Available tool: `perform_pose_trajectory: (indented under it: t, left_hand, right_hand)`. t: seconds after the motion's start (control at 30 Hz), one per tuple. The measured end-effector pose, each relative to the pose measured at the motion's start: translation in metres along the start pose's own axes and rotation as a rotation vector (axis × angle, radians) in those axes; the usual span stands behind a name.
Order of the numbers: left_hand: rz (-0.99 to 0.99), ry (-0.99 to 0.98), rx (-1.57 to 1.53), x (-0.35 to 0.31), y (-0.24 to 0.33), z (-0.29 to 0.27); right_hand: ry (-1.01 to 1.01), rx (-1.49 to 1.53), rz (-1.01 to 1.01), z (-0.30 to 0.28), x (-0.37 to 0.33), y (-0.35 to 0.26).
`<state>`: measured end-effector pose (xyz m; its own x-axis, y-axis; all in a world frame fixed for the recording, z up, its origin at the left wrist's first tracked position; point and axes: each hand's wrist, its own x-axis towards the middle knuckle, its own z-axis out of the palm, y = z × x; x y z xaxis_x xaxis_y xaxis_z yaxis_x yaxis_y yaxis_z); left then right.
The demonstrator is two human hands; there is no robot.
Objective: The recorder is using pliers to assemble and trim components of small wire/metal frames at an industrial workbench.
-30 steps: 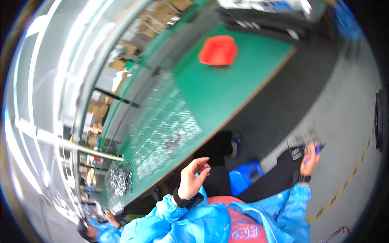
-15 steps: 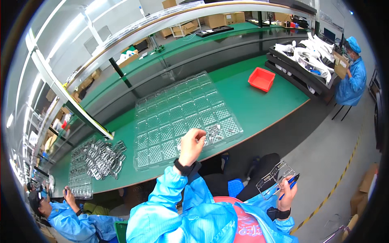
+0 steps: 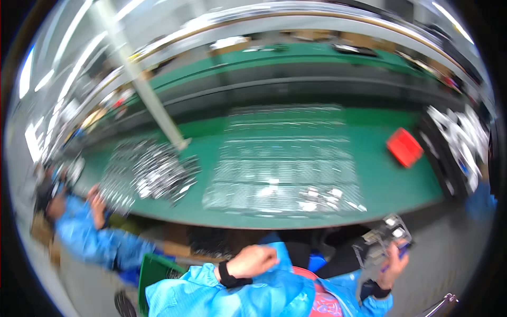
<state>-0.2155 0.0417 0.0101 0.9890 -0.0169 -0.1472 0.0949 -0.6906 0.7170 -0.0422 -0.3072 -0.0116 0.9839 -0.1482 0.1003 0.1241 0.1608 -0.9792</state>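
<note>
Just off the near edge of the table (image 3: 388,187), right side: frame (image 3: 381,238) in the right hand (image 3: 391,267), fingers closed on its lower right part, blue tool (image 3: 403,251) in the same grip. Frame's long axis looks slanted, lower left to upper right; blurred, so loose read. Left hand (image 3: 253,262) sits in front of the jacket (image 3: 227,296), well left of the frame and not touching it. Its fingers are half curled; nothing visible in it, palm hidden, can't tell if it has hold of anything. Right hand is clearly nearer. Clear tray (image 3: 285,158) lies ahead and left of the frame, loose parts (image 3: 319,198) at its near right. Red bin (image 3: 405,148) beyond, to the right.
</note>
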Motion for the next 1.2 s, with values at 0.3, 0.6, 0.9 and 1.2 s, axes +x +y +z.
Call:
perform_pose_trajectory:
  t: [0.3,0.6,0.9,1.2]
  left_hand:
    - [-0.617,0.001,0.054,-0.1,-0.115,0.143]
    - [-0.381,-0.096,-0.292,-0.071,-0.124,0.083]
    - [-0.317,-0.064,-0.28,-0.069,-0.175,0.119]
    - [-0.728,-0.003,-0.185,-0.107,-0.304,0.286]
  right_hand:
    - [-0.313,-0.145,-0.293,0.021,0.114,0.059]
    - [-0.276,-0.538,-0.74,0.078,0.123,0.034]
    - [-0.185,0.125,-0.035,0.091,0.116,0.027]
    - [-0.297,0.152,-0.039,0.067,0.123,0.017]
